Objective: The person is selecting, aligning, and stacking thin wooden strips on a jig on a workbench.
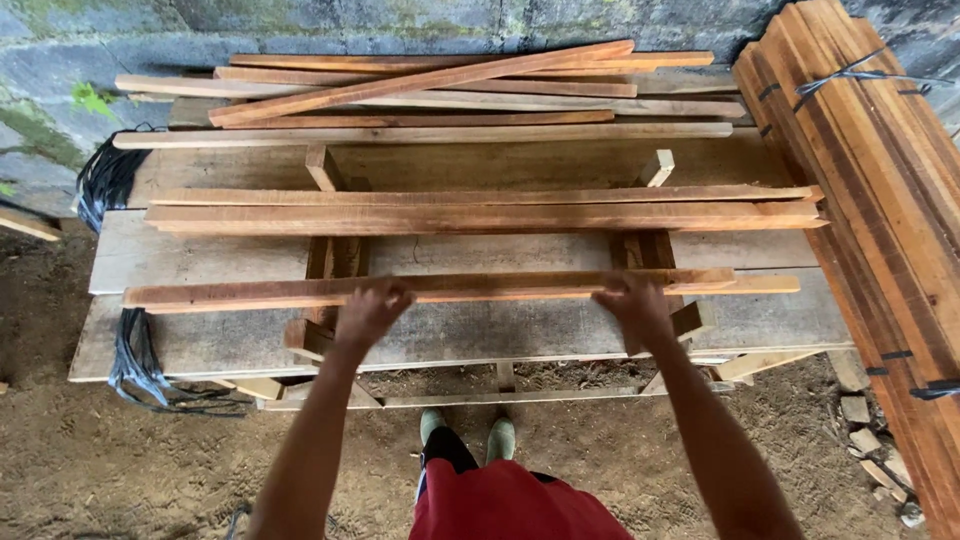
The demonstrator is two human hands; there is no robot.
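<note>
A long reddish wooden slat [500, 286] lies crosswise over two short upright wood blocks on a grey plank workbench [200, 340]. My left hand [370, 312] grips the slat left of its middle. My right hand [634, 306] grips the same slat further right. Beyond it, two more long slats [480, 212] rest side by side on the same blocks. A loose pile of several thinner slats [430, 95] lies at the back of the bench against a stone wall.
A strapped bundle of long reddish boards [880, 220] leans along the right side. Black strapping bands [140, 360] hang off the bench's left end. Dirt floor below, with stone chips [875, 450] at the right. My green shoes [470, 432] stand under the bench edge.
</note>
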